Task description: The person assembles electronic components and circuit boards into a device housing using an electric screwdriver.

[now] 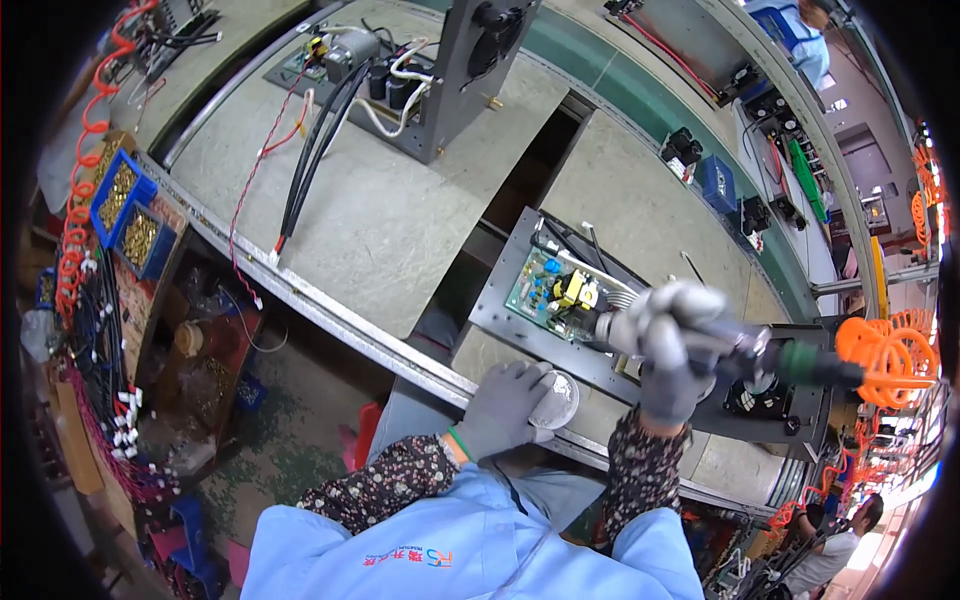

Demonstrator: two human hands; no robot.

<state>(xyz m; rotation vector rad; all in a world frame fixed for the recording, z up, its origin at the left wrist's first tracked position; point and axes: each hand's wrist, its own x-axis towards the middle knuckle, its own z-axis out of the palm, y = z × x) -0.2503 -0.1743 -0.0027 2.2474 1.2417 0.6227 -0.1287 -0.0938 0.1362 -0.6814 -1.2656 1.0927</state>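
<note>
My left hand (502, 408), in a grey glove, grips a small round dish (556, 400) with a whitish surface at the bench's near edge. The fingertips lie along its rim and the thumb sits below. My right hand (672, 365), also gloved, is wrapped round a dark air screwdriver (745, 352) with a green collar. The tool lies nearly level, its rear pointing right towards an orange coiled hose (885, 362). Left of that hand, a green circuit board (545, 290) with a yellow transformer (577, 291) is mounted on a grey metal chassis (500, 300). My right hand hides part of the chassis.
A second chassis (460, 115) with a fan and thick black cables stands at the far left. Blue bins (143, 240) of brass-coloured fasteners sit at the left edge. A dark gap (535, 165) runs between the bench plates. Other people (805, 40) appear at the right.
</note>
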